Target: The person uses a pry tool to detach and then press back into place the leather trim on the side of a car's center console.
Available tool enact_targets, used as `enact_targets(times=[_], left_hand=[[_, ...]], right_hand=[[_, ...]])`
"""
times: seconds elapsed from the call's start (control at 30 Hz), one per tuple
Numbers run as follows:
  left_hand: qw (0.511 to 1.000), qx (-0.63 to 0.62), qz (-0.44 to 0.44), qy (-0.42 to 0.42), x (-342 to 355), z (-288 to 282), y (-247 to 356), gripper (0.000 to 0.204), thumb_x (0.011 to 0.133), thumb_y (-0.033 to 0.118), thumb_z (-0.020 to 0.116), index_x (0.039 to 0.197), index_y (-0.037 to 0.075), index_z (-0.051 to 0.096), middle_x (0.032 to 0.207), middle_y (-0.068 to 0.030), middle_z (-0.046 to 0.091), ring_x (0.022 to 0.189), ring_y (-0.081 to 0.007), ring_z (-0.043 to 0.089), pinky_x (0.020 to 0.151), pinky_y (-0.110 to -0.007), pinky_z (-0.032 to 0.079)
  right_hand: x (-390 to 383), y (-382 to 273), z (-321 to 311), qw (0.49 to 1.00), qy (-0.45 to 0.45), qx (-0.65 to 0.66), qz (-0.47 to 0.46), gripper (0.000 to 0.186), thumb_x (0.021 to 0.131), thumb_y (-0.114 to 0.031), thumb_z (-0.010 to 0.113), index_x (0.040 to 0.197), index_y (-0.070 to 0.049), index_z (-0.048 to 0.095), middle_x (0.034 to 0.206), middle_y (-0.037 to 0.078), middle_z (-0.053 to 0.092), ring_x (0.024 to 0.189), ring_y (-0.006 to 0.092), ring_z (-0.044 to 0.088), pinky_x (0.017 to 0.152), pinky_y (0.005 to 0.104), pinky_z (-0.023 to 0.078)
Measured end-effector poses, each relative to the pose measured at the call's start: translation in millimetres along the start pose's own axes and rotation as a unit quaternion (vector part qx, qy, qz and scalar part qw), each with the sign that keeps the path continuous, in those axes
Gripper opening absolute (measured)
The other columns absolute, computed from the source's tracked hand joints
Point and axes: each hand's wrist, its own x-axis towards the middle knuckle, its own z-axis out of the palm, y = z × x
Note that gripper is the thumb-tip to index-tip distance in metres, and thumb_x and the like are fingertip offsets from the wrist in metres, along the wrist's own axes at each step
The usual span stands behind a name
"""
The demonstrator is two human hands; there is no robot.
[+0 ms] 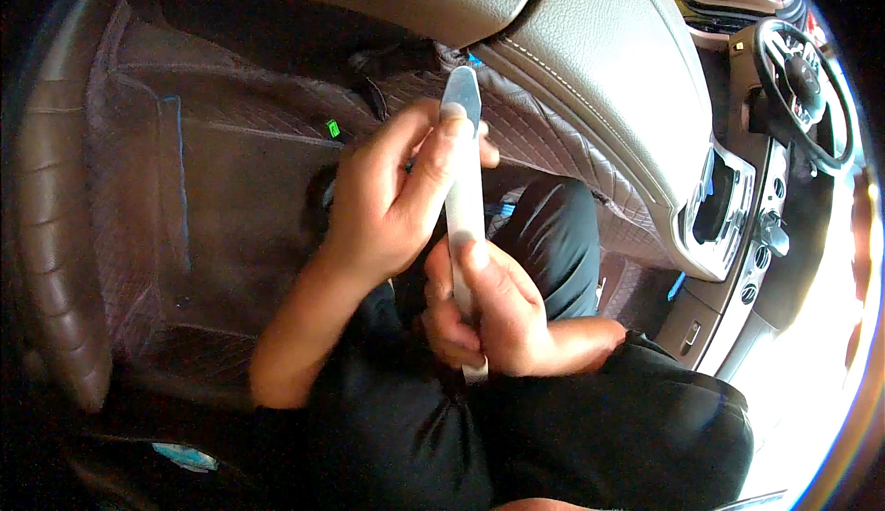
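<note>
A long, flat, pale pry tool (467, 196) with a tapered, rounded tip runs upright between my hands above my lap. My left hand (387, 193) pinches it just below the tip, the thumb lying on its face and the fingers behind. Lower down, my right hand (507, 313) is closed round the shaft, thumb pressed along the front. The tool's bottom end pokes out below the right hand. Part of the shaft is hidden by the right fingers.
I sit in a car, knees in black trousers (553, 234). A brown leather centre console (608, 59) stands ahead, quilted mat (240, 198) to the left. A green tag (333, 129) lies there. Steering wheel (802, 87) and gear lever (772, 234) are at right, blue-white packet (184, 457) at lower left.
</note>
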Motion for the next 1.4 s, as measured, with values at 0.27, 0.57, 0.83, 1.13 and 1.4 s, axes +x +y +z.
enact_targets(times=[0.27, 0.57, 0.83, 1.13, 1.4], left_hand=[[0.982, 0.047, 0.045, 0.18, 24, -5, -7, 0.026, 0.1, 0.024, 0.062, 0.097, -0.002, 0.069, 0.083, -0.0101, 0.074, 0.073, -0.011, 0.067, 0.068, -0.024, 0.051], [0.989, 0.018, 0.043, 0.139, 10, -10, -1, 0.027, 0.103, 0.024, 0.057, 0.098, 0.0, 0.07, 0.094, -0.0099, 0.074, 0.078, -0.013, 0.069, 0.07, -0.026, 0.053], [0.992, 0.074, 0.09, -0.051, -2, -12, -8, 0.03, 0.106, 0.018, 0.046, 0.118, -0.007, 0.059, 0.103, -0.0188, 0.073, 0.093, -0.0231, 0.071, 0.085, -0.037, 0.055], [0.983, 0.158, 0.092, 0.029, 1, -4, -11, 0.021, 0.104, 0.011, 0.052, 0.112, -0.006, 0.062, 0.094, -0.0141, 0.073, 0.079, -0.0141, 0.066, 0.076, -0.029, 0.055], [0.977, 0.201, 0.062, 0.04, 12, -13, 14, 0.019, 0.103, 0.012, 0.055, 0.109, -0.003, 0.064, 0.083, -0.0052, 0.07, 0.069, -0.0065, 0.056, 0.065, -0.023, 0.048]], right_hand=[[13, 48, -50, 0.952, 0.05, -0.131, -0.272, 0.025, 0.105, -0.03, 0.049, 0.108, -0.006, 0.043, 0.075, 0.002, 0.051, 0.055, 0.0081, 0.041, 0.05, 0.025, 0.036], [41, 34, -59, 0.906, 0.04, -0.282, -0.314, 0.03, 0.107, -0.029, 0.04, 0.11, -0.002, 0.05, 0.074, 0.006, 0.057, 0.059, 0.0105, 0.048, 0.055, 0.0284, 0.043], [95, 54, -56, 0.88, 0.062, -0.248, -0.399, 0.033, 0.107, -0.027, 0.036, 0.115, 0.0, 0.054, 0.081, 0.007, 0.061, 0.068, 0.0156, 0.058, 0.06, 0.0317, 0.047], [123, 65, -54, 0.868, 0.047, -0.263, -0.418, 0.032, 0.105, -0.021, 0.039, 0.118, 0.002, 0.058, 0.105, 0.014, 0.066, 0.097, 0.0272, 0.066, 0.084, 0.0383, 0.052], [171, 101, -26, 0.857, 0.06, -0.187, -0.476, 0.031, 0.105, -0.021, 0.04, 0.118, 0.001, 0.058, 0.106, 0.014, 0.065, 0.098, 0.0272, 0.064, 0.085, 0.0389, 0.051]])
